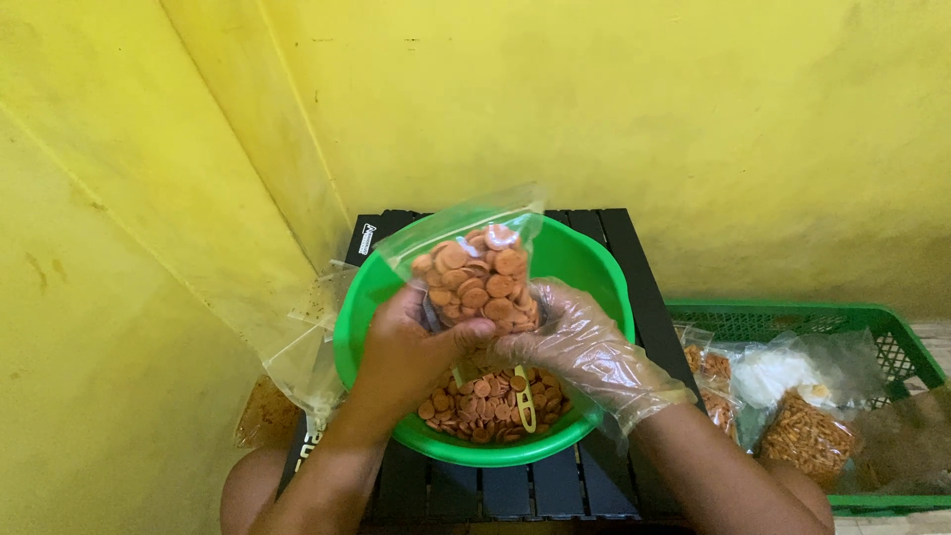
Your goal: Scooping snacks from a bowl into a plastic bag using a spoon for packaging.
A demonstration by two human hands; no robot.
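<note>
A clear plastic bag (pixel 475 269) filled with round orange crackers is held up over a green plastic bowl (pixel 584 260). My left hand (pixel 401 352), bare, grips the bag's lower left side. My right hand (pixel 584 352), in a thin clear glove, holds the bag's lower right side. More orange crackers (pixel 480 406) lie in the bottom of the bowl, with a small yellow scoop (pixel 524 399) among them.
The bowl rests on a small black slatted table (pixel 555 485) against a yellow wall. A green crate (pixel 872 337) at the right holds several filled snack bags (pixel 807 436). Empty clear bags (pixel 307 357) hang at the bowl's left side.
</note>
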